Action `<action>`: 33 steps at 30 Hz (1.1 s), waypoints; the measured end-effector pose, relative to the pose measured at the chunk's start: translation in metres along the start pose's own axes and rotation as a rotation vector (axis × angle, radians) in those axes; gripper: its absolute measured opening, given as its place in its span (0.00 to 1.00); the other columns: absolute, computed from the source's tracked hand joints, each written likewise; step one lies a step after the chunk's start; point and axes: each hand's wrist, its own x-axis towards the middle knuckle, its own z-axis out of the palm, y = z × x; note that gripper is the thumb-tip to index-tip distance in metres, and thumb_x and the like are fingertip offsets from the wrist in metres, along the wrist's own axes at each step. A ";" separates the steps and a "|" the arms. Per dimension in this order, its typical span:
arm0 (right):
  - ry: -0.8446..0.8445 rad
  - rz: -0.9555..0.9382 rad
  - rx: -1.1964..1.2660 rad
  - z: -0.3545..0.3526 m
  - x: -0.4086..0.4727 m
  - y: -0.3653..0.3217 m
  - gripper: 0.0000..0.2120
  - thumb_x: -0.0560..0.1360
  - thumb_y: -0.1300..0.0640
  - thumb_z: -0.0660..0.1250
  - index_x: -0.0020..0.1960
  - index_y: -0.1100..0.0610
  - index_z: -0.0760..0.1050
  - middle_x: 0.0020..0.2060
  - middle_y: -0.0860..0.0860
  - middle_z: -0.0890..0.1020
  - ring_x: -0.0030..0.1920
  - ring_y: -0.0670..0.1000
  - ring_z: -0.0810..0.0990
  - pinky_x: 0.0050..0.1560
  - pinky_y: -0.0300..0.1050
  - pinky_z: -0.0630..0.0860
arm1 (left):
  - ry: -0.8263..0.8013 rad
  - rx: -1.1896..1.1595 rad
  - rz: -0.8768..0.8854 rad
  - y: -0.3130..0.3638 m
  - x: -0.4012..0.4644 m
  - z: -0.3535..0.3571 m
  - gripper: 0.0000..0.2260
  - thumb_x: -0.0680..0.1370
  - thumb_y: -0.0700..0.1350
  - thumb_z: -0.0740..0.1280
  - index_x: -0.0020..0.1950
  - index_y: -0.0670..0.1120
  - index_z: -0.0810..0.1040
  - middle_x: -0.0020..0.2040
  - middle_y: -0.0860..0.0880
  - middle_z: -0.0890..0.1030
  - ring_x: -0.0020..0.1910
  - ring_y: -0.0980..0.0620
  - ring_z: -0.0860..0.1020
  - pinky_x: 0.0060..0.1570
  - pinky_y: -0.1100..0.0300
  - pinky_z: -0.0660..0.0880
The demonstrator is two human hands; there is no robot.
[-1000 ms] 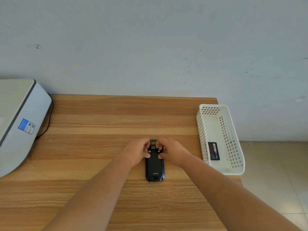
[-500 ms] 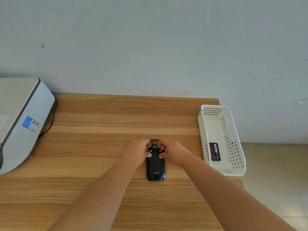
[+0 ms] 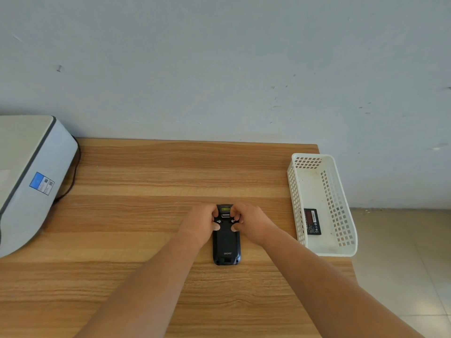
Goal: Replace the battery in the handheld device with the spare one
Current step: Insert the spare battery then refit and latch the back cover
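Observation:
A black handheld device (image 3: pixel 226 245) lies face down on the wooden table (image 3: pixel 136 215), its back cover on and its top end pointing away from me. My left hand (image 3: pixel 200 222) grips the device's upper left side, thumb on the back near a small latch. My right hand (image 3: pixel 251 223) grips the upper right side the same way, thumb on the cover. The spare battery (image 3: pixel 312 221), black with a red label, lies flat inside the white basket (image 3: pixel 341 250) at the table's right edge.
A grey-white machine (image 3: pixel 26 176) with a blue sticker stands at the table's left, a black cable (image 3: pixel 70 184) running behind it. The wall is just behind the table. Tiled floor shows beyond the right edge.
Both hands stay on the device's top end with barely any shift. The view itself has drifted slightly.

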 end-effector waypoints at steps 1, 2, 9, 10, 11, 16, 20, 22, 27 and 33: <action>0.008 0.005 0.006 0.000 0.000 -0.001 0.14 0.71 0.64 0.72 0.53 0.54 0.74 0.47 0.47 0.76 0.47 0.48 0.73 0.49 0.41 0.71 | 0.005 -0.002 -0.003 0.000 0.000 0.000 0.09 0.73 0.39 0.73 0.52 0.46 0.78 0.46 0.50 0.80 0.47 0.50 0.79 0.52 0.52 0.76; 0.017 0.012 0.011 0.001 -0.001 -0.001 0.14 0.71 0.64 0.72 0.53 0.54 0.74 0.47 0.47 0.76 0.47 0.48 0.73 0.49 0.40 0.70 | 0.011 -0.008 -0.009 0.000 -0.001 0.001 0.09 0.74 0.39 0.73 0.52 0.46 0.78 0.47 0.50 0.80 0.47 0.50 0.79 0.52 0.53 0.76; 0.050 0.055 0.027 0.003 -0.003 -0.004 0.14 0.70 0.64 0.73 0.52 0.53 0.74 0.47 0.46 0.76 0.48 0.47 0.74 0.49 0.39 0.70 | 0.063 -0.064 -0.069 -0.003 -0.005 0.008 0.08 0.74 0.41 0.72 0.51 0.47 0.77 0.46 0.50 0.80 0.46 0.51 0.78 0.48 0.56 0.76; 0.052 0.055 0.027 0.003 -0.003 -0.004 0.14 0.70 0.64 0.73 0.52 0.53 0.74 0.46 0.46 0.76 0.48 0.47 0.74 0.48 0.39 0.69 | 0.069 -0.065 -0.076 -0.003 -0.006 0.009 0.08 0.75 0.41 0.72 0.52 0.48 0.77 0.46 0.50 0.80 0.45 0.52 0.78 0.48 0.56 0.76; 0.052 0.058 0.027 0.003 -0.003 -0.004 0.14 0.71 0.64 0.73 0.52 0.53 0.74 0.47 0.46 0.76 0.48 0.47 0.74 0.49 0.39 0.69 | 0.072 -0.063 -0.081 -0.003 -0.006 0.009 0.08 0.75 0.41 0.72 0.52 0.48 0.77 0.46 0.51 0.80 0.46 0.52 0.78 0.49 0.56 0.76; 0.043 0.071 0.030 0.003 -0.003 -0.004 0.14 0.71 0.64 0.72 0.53 0.54 0.74 0.48 0.48 0.76 0.49 0.48 0.74 0.50 0.40 0.70 | 0.073 -0.059 -0.112 -0.002 -0.006 0.011 0.09 0.75 0.42 0.72 0.53 0.48 0.77 0.47 0.51 0.81 0.47 0.52 0.79 0.51 0.55 0.77; 0.057 0.091 0.050 0.005 -0.002 -0.003 0.14 0.71 0.64 0.73 0.52 0.53 0.74 0.48 0.47 0.77 0.49 0.48 0.75 0.49 0.40 0.71 | 0.094 -0.080 -0.136 -0.003 -0.007 0.013 0.08 0.75 0.42 0.72 0.51 0.49 0.77 0.46 0.52 0.80 0.46 0.53 0.78 0.48 0.56 0.76; 0.057 0.105 0.086 0.006 -0.003 -0.002 0.15 0.71 0.64 0.72 0.53 0.52 0.74 0.46 0.47 0.77 0.47 0.48 0.75 0.48 0.39 0.72 | 0.097 -0.090 -0.142 -0.004 -0.008 0.013 0.07 0.75 0.42 0.72 0.50 0.49 0.76 0.46 0.52 0.80 0.45 0.53 0.78 0.46 0.57 0.74; 0.189 0.346 0.476 0.013 -0.012 0.001 0.16 0.70 0.62 0.74 0.53 0.51 0.74 0.43 0.47 0.78 0.44 0.47 0.78 0.46 0.42 0.77 | 0.087 -0.131 -0.200 -0.002 -0.009 0.011 0.09 0.75 0.44 0.72 0.51 0.50 0.75 0.46 0.53 0.79 0.46 0.53 0.78 0.45 0.58 0.73; 0.079 0.644 0.794 0.007 -0.004 0.002 0.10 0.72 0.63 0.74 0.51 0.59 0.77 0.47 0.56 0.83 0.43 0.50 0.81 0.51 0.49 0.82 | -0.026 -0.411 -0.341 -0.003 0.000 0.008 0.14 0.73 0.43 0.75 0.55 0.47 0.76 0.46 0.51 0.78 0.48 0.49 0.79 0.52 0.49 0.80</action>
